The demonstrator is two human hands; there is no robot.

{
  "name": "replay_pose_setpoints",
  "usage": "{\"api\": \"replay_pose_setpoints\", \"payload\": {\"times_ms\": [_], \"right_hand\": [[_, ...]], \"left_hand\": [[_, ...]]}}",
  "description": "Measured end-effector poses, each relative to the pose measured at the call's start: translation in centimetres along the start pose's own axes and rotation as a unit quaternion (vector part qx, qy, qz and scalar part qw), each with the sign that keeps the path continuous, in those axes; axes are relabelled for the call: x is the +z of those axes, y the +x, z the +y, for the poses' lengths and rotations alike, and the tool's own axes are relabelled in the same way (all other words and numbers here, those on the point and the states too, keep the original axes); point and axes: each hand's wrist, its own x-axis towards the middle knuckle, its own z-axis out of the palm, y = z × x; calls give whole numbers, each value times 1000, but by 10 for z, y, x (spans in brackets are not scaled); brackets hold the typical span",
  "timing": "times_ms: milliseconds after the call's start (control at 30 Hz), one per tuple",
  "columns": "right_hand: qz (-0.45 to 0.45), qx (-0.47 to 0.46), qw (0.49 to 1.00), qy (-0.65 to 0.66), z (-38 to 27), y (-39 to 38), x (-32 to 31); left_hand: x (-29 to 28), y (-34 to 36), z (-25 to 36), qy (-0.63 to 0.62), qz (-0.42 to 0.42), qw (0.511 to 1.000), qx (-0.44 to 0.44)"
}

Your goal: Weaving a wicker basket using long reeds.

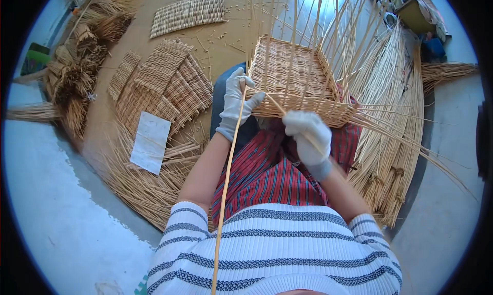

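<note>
A partly woven wicker basket (287, 66) rests on my lap, over a red striped cloth (280, 182). Upright stakes (336, 23) rise from its rim. At the basket's near left corner, my gloved left hand (237, 104) pinches a long pale weaving strand (224, 197), which runs down across my striped sweater. My gloved right hand (310, 136), slightly blurred, is closed around a strand (273, 101) stretched from that corner, just in front of the basket's near wall. Whether both strands are one piece is hidden by the left fingers.
Woven panels (164, 74) are stacked at the left, and another panel (188, 14) lies farther off. A white sheet (150, 142) sits on loose straw (138, 187). Long pale strands (385, 110) fill the right side. Loose ends (405, 136) stick out from the basket's right corner.
</note>
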Motion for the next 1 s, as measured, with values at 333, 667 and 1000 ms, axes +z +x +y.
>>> {"api": "replay_pose_setpoints", "payload": {"times_ms": [333, 667, 1000], "right_hand": [[32, 172, 980, -93, 81, 147, 36], [343, 340, 842, 239, 80, -79, -56], [44, 141, 969, -196, 67, 98, -44]], "left_hand": [[6, 11, 10, -21, 27, 996, -78], [41, -39, 52, 77, 167, 981, -63], [88, 22, 57, 84, -171, 918, -347]]}}
